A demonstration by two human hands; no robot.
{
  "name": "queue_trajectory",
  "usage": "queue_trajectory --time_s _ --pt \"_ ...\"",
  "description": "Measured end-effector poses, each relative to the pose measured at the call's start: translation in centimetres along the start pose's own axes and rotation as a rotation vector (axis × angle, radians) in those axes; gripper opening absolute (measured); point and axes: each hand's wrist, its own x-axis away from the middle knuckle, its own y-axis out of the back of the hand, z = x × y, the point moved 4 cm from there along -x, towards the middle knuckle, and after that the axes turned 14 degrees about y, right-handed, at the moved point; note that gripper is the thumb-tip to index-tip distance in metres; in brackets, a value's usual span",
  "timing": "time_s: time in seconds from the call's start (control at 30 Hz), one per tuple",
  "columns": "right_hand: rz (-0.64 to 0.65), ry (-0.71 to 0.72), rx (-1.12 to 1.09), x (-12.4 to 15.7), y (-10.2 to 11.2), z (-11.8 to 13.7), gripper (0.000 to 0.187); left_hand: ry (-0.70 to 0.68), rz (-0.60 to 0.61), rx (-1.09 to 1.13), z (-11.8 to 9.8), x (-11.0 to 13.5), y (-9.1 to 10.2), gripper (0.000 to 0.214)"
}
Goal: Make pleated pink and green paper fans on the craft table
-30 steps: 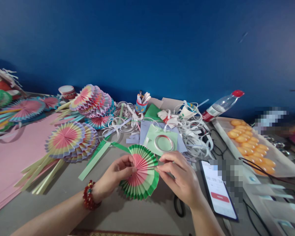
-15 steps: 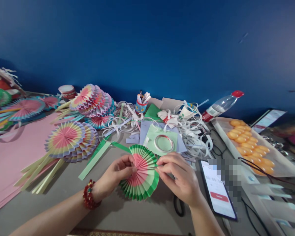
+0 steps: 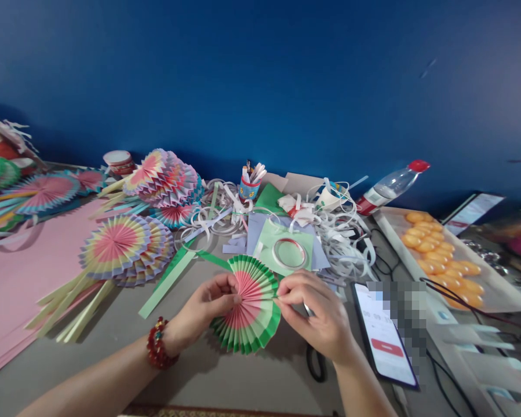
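A round pleated paper fan (image 3: 249, 324), pink in the middle with a light green band and a dark green edge, is held just above the table. My left hand (image 3: 217, 301) pinches it near its centre from the left, a red bead bracelet on the wrist. On the right, my right hand (image 3: 314, 310) pinches the fan's edge where two pleated ends meet. Behind the fan, a roll of tape (image 3: 290, 253) lies on light green paper (image 3: 266, 240). Dark-handled scissors (image 3: 316, 365) lie partly under my right hand.
Finished-looking fans (image 3: 116, 246) with pale sticks lie left, on and beside pink sheets (image 3: 8, 307). Green strips (image 3: 167, 289) lie nearer. White paper scraps (image 3: 347, 243), a pen cup (image 3: 249, 188) and a bottle (image 3: 393, 188) stand behind. A phone (image 3: 384, 341) and a tray (image 3: 390, 229) of orange pieces are right.
My right fingers have shifted very slightly at the fan's edge, and the gap between its pleated ends looks narrower. My left hand has not visibly moved.
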Motion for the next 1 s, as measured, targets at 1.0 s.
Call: queue_trajectory --time_s 1.0 --pt "0.107 0.067 0.093 -0.06 -0.58 0.16 0.026 -0.071 -0.066 0.028 -0.8 -0.17 0.37 0.024"
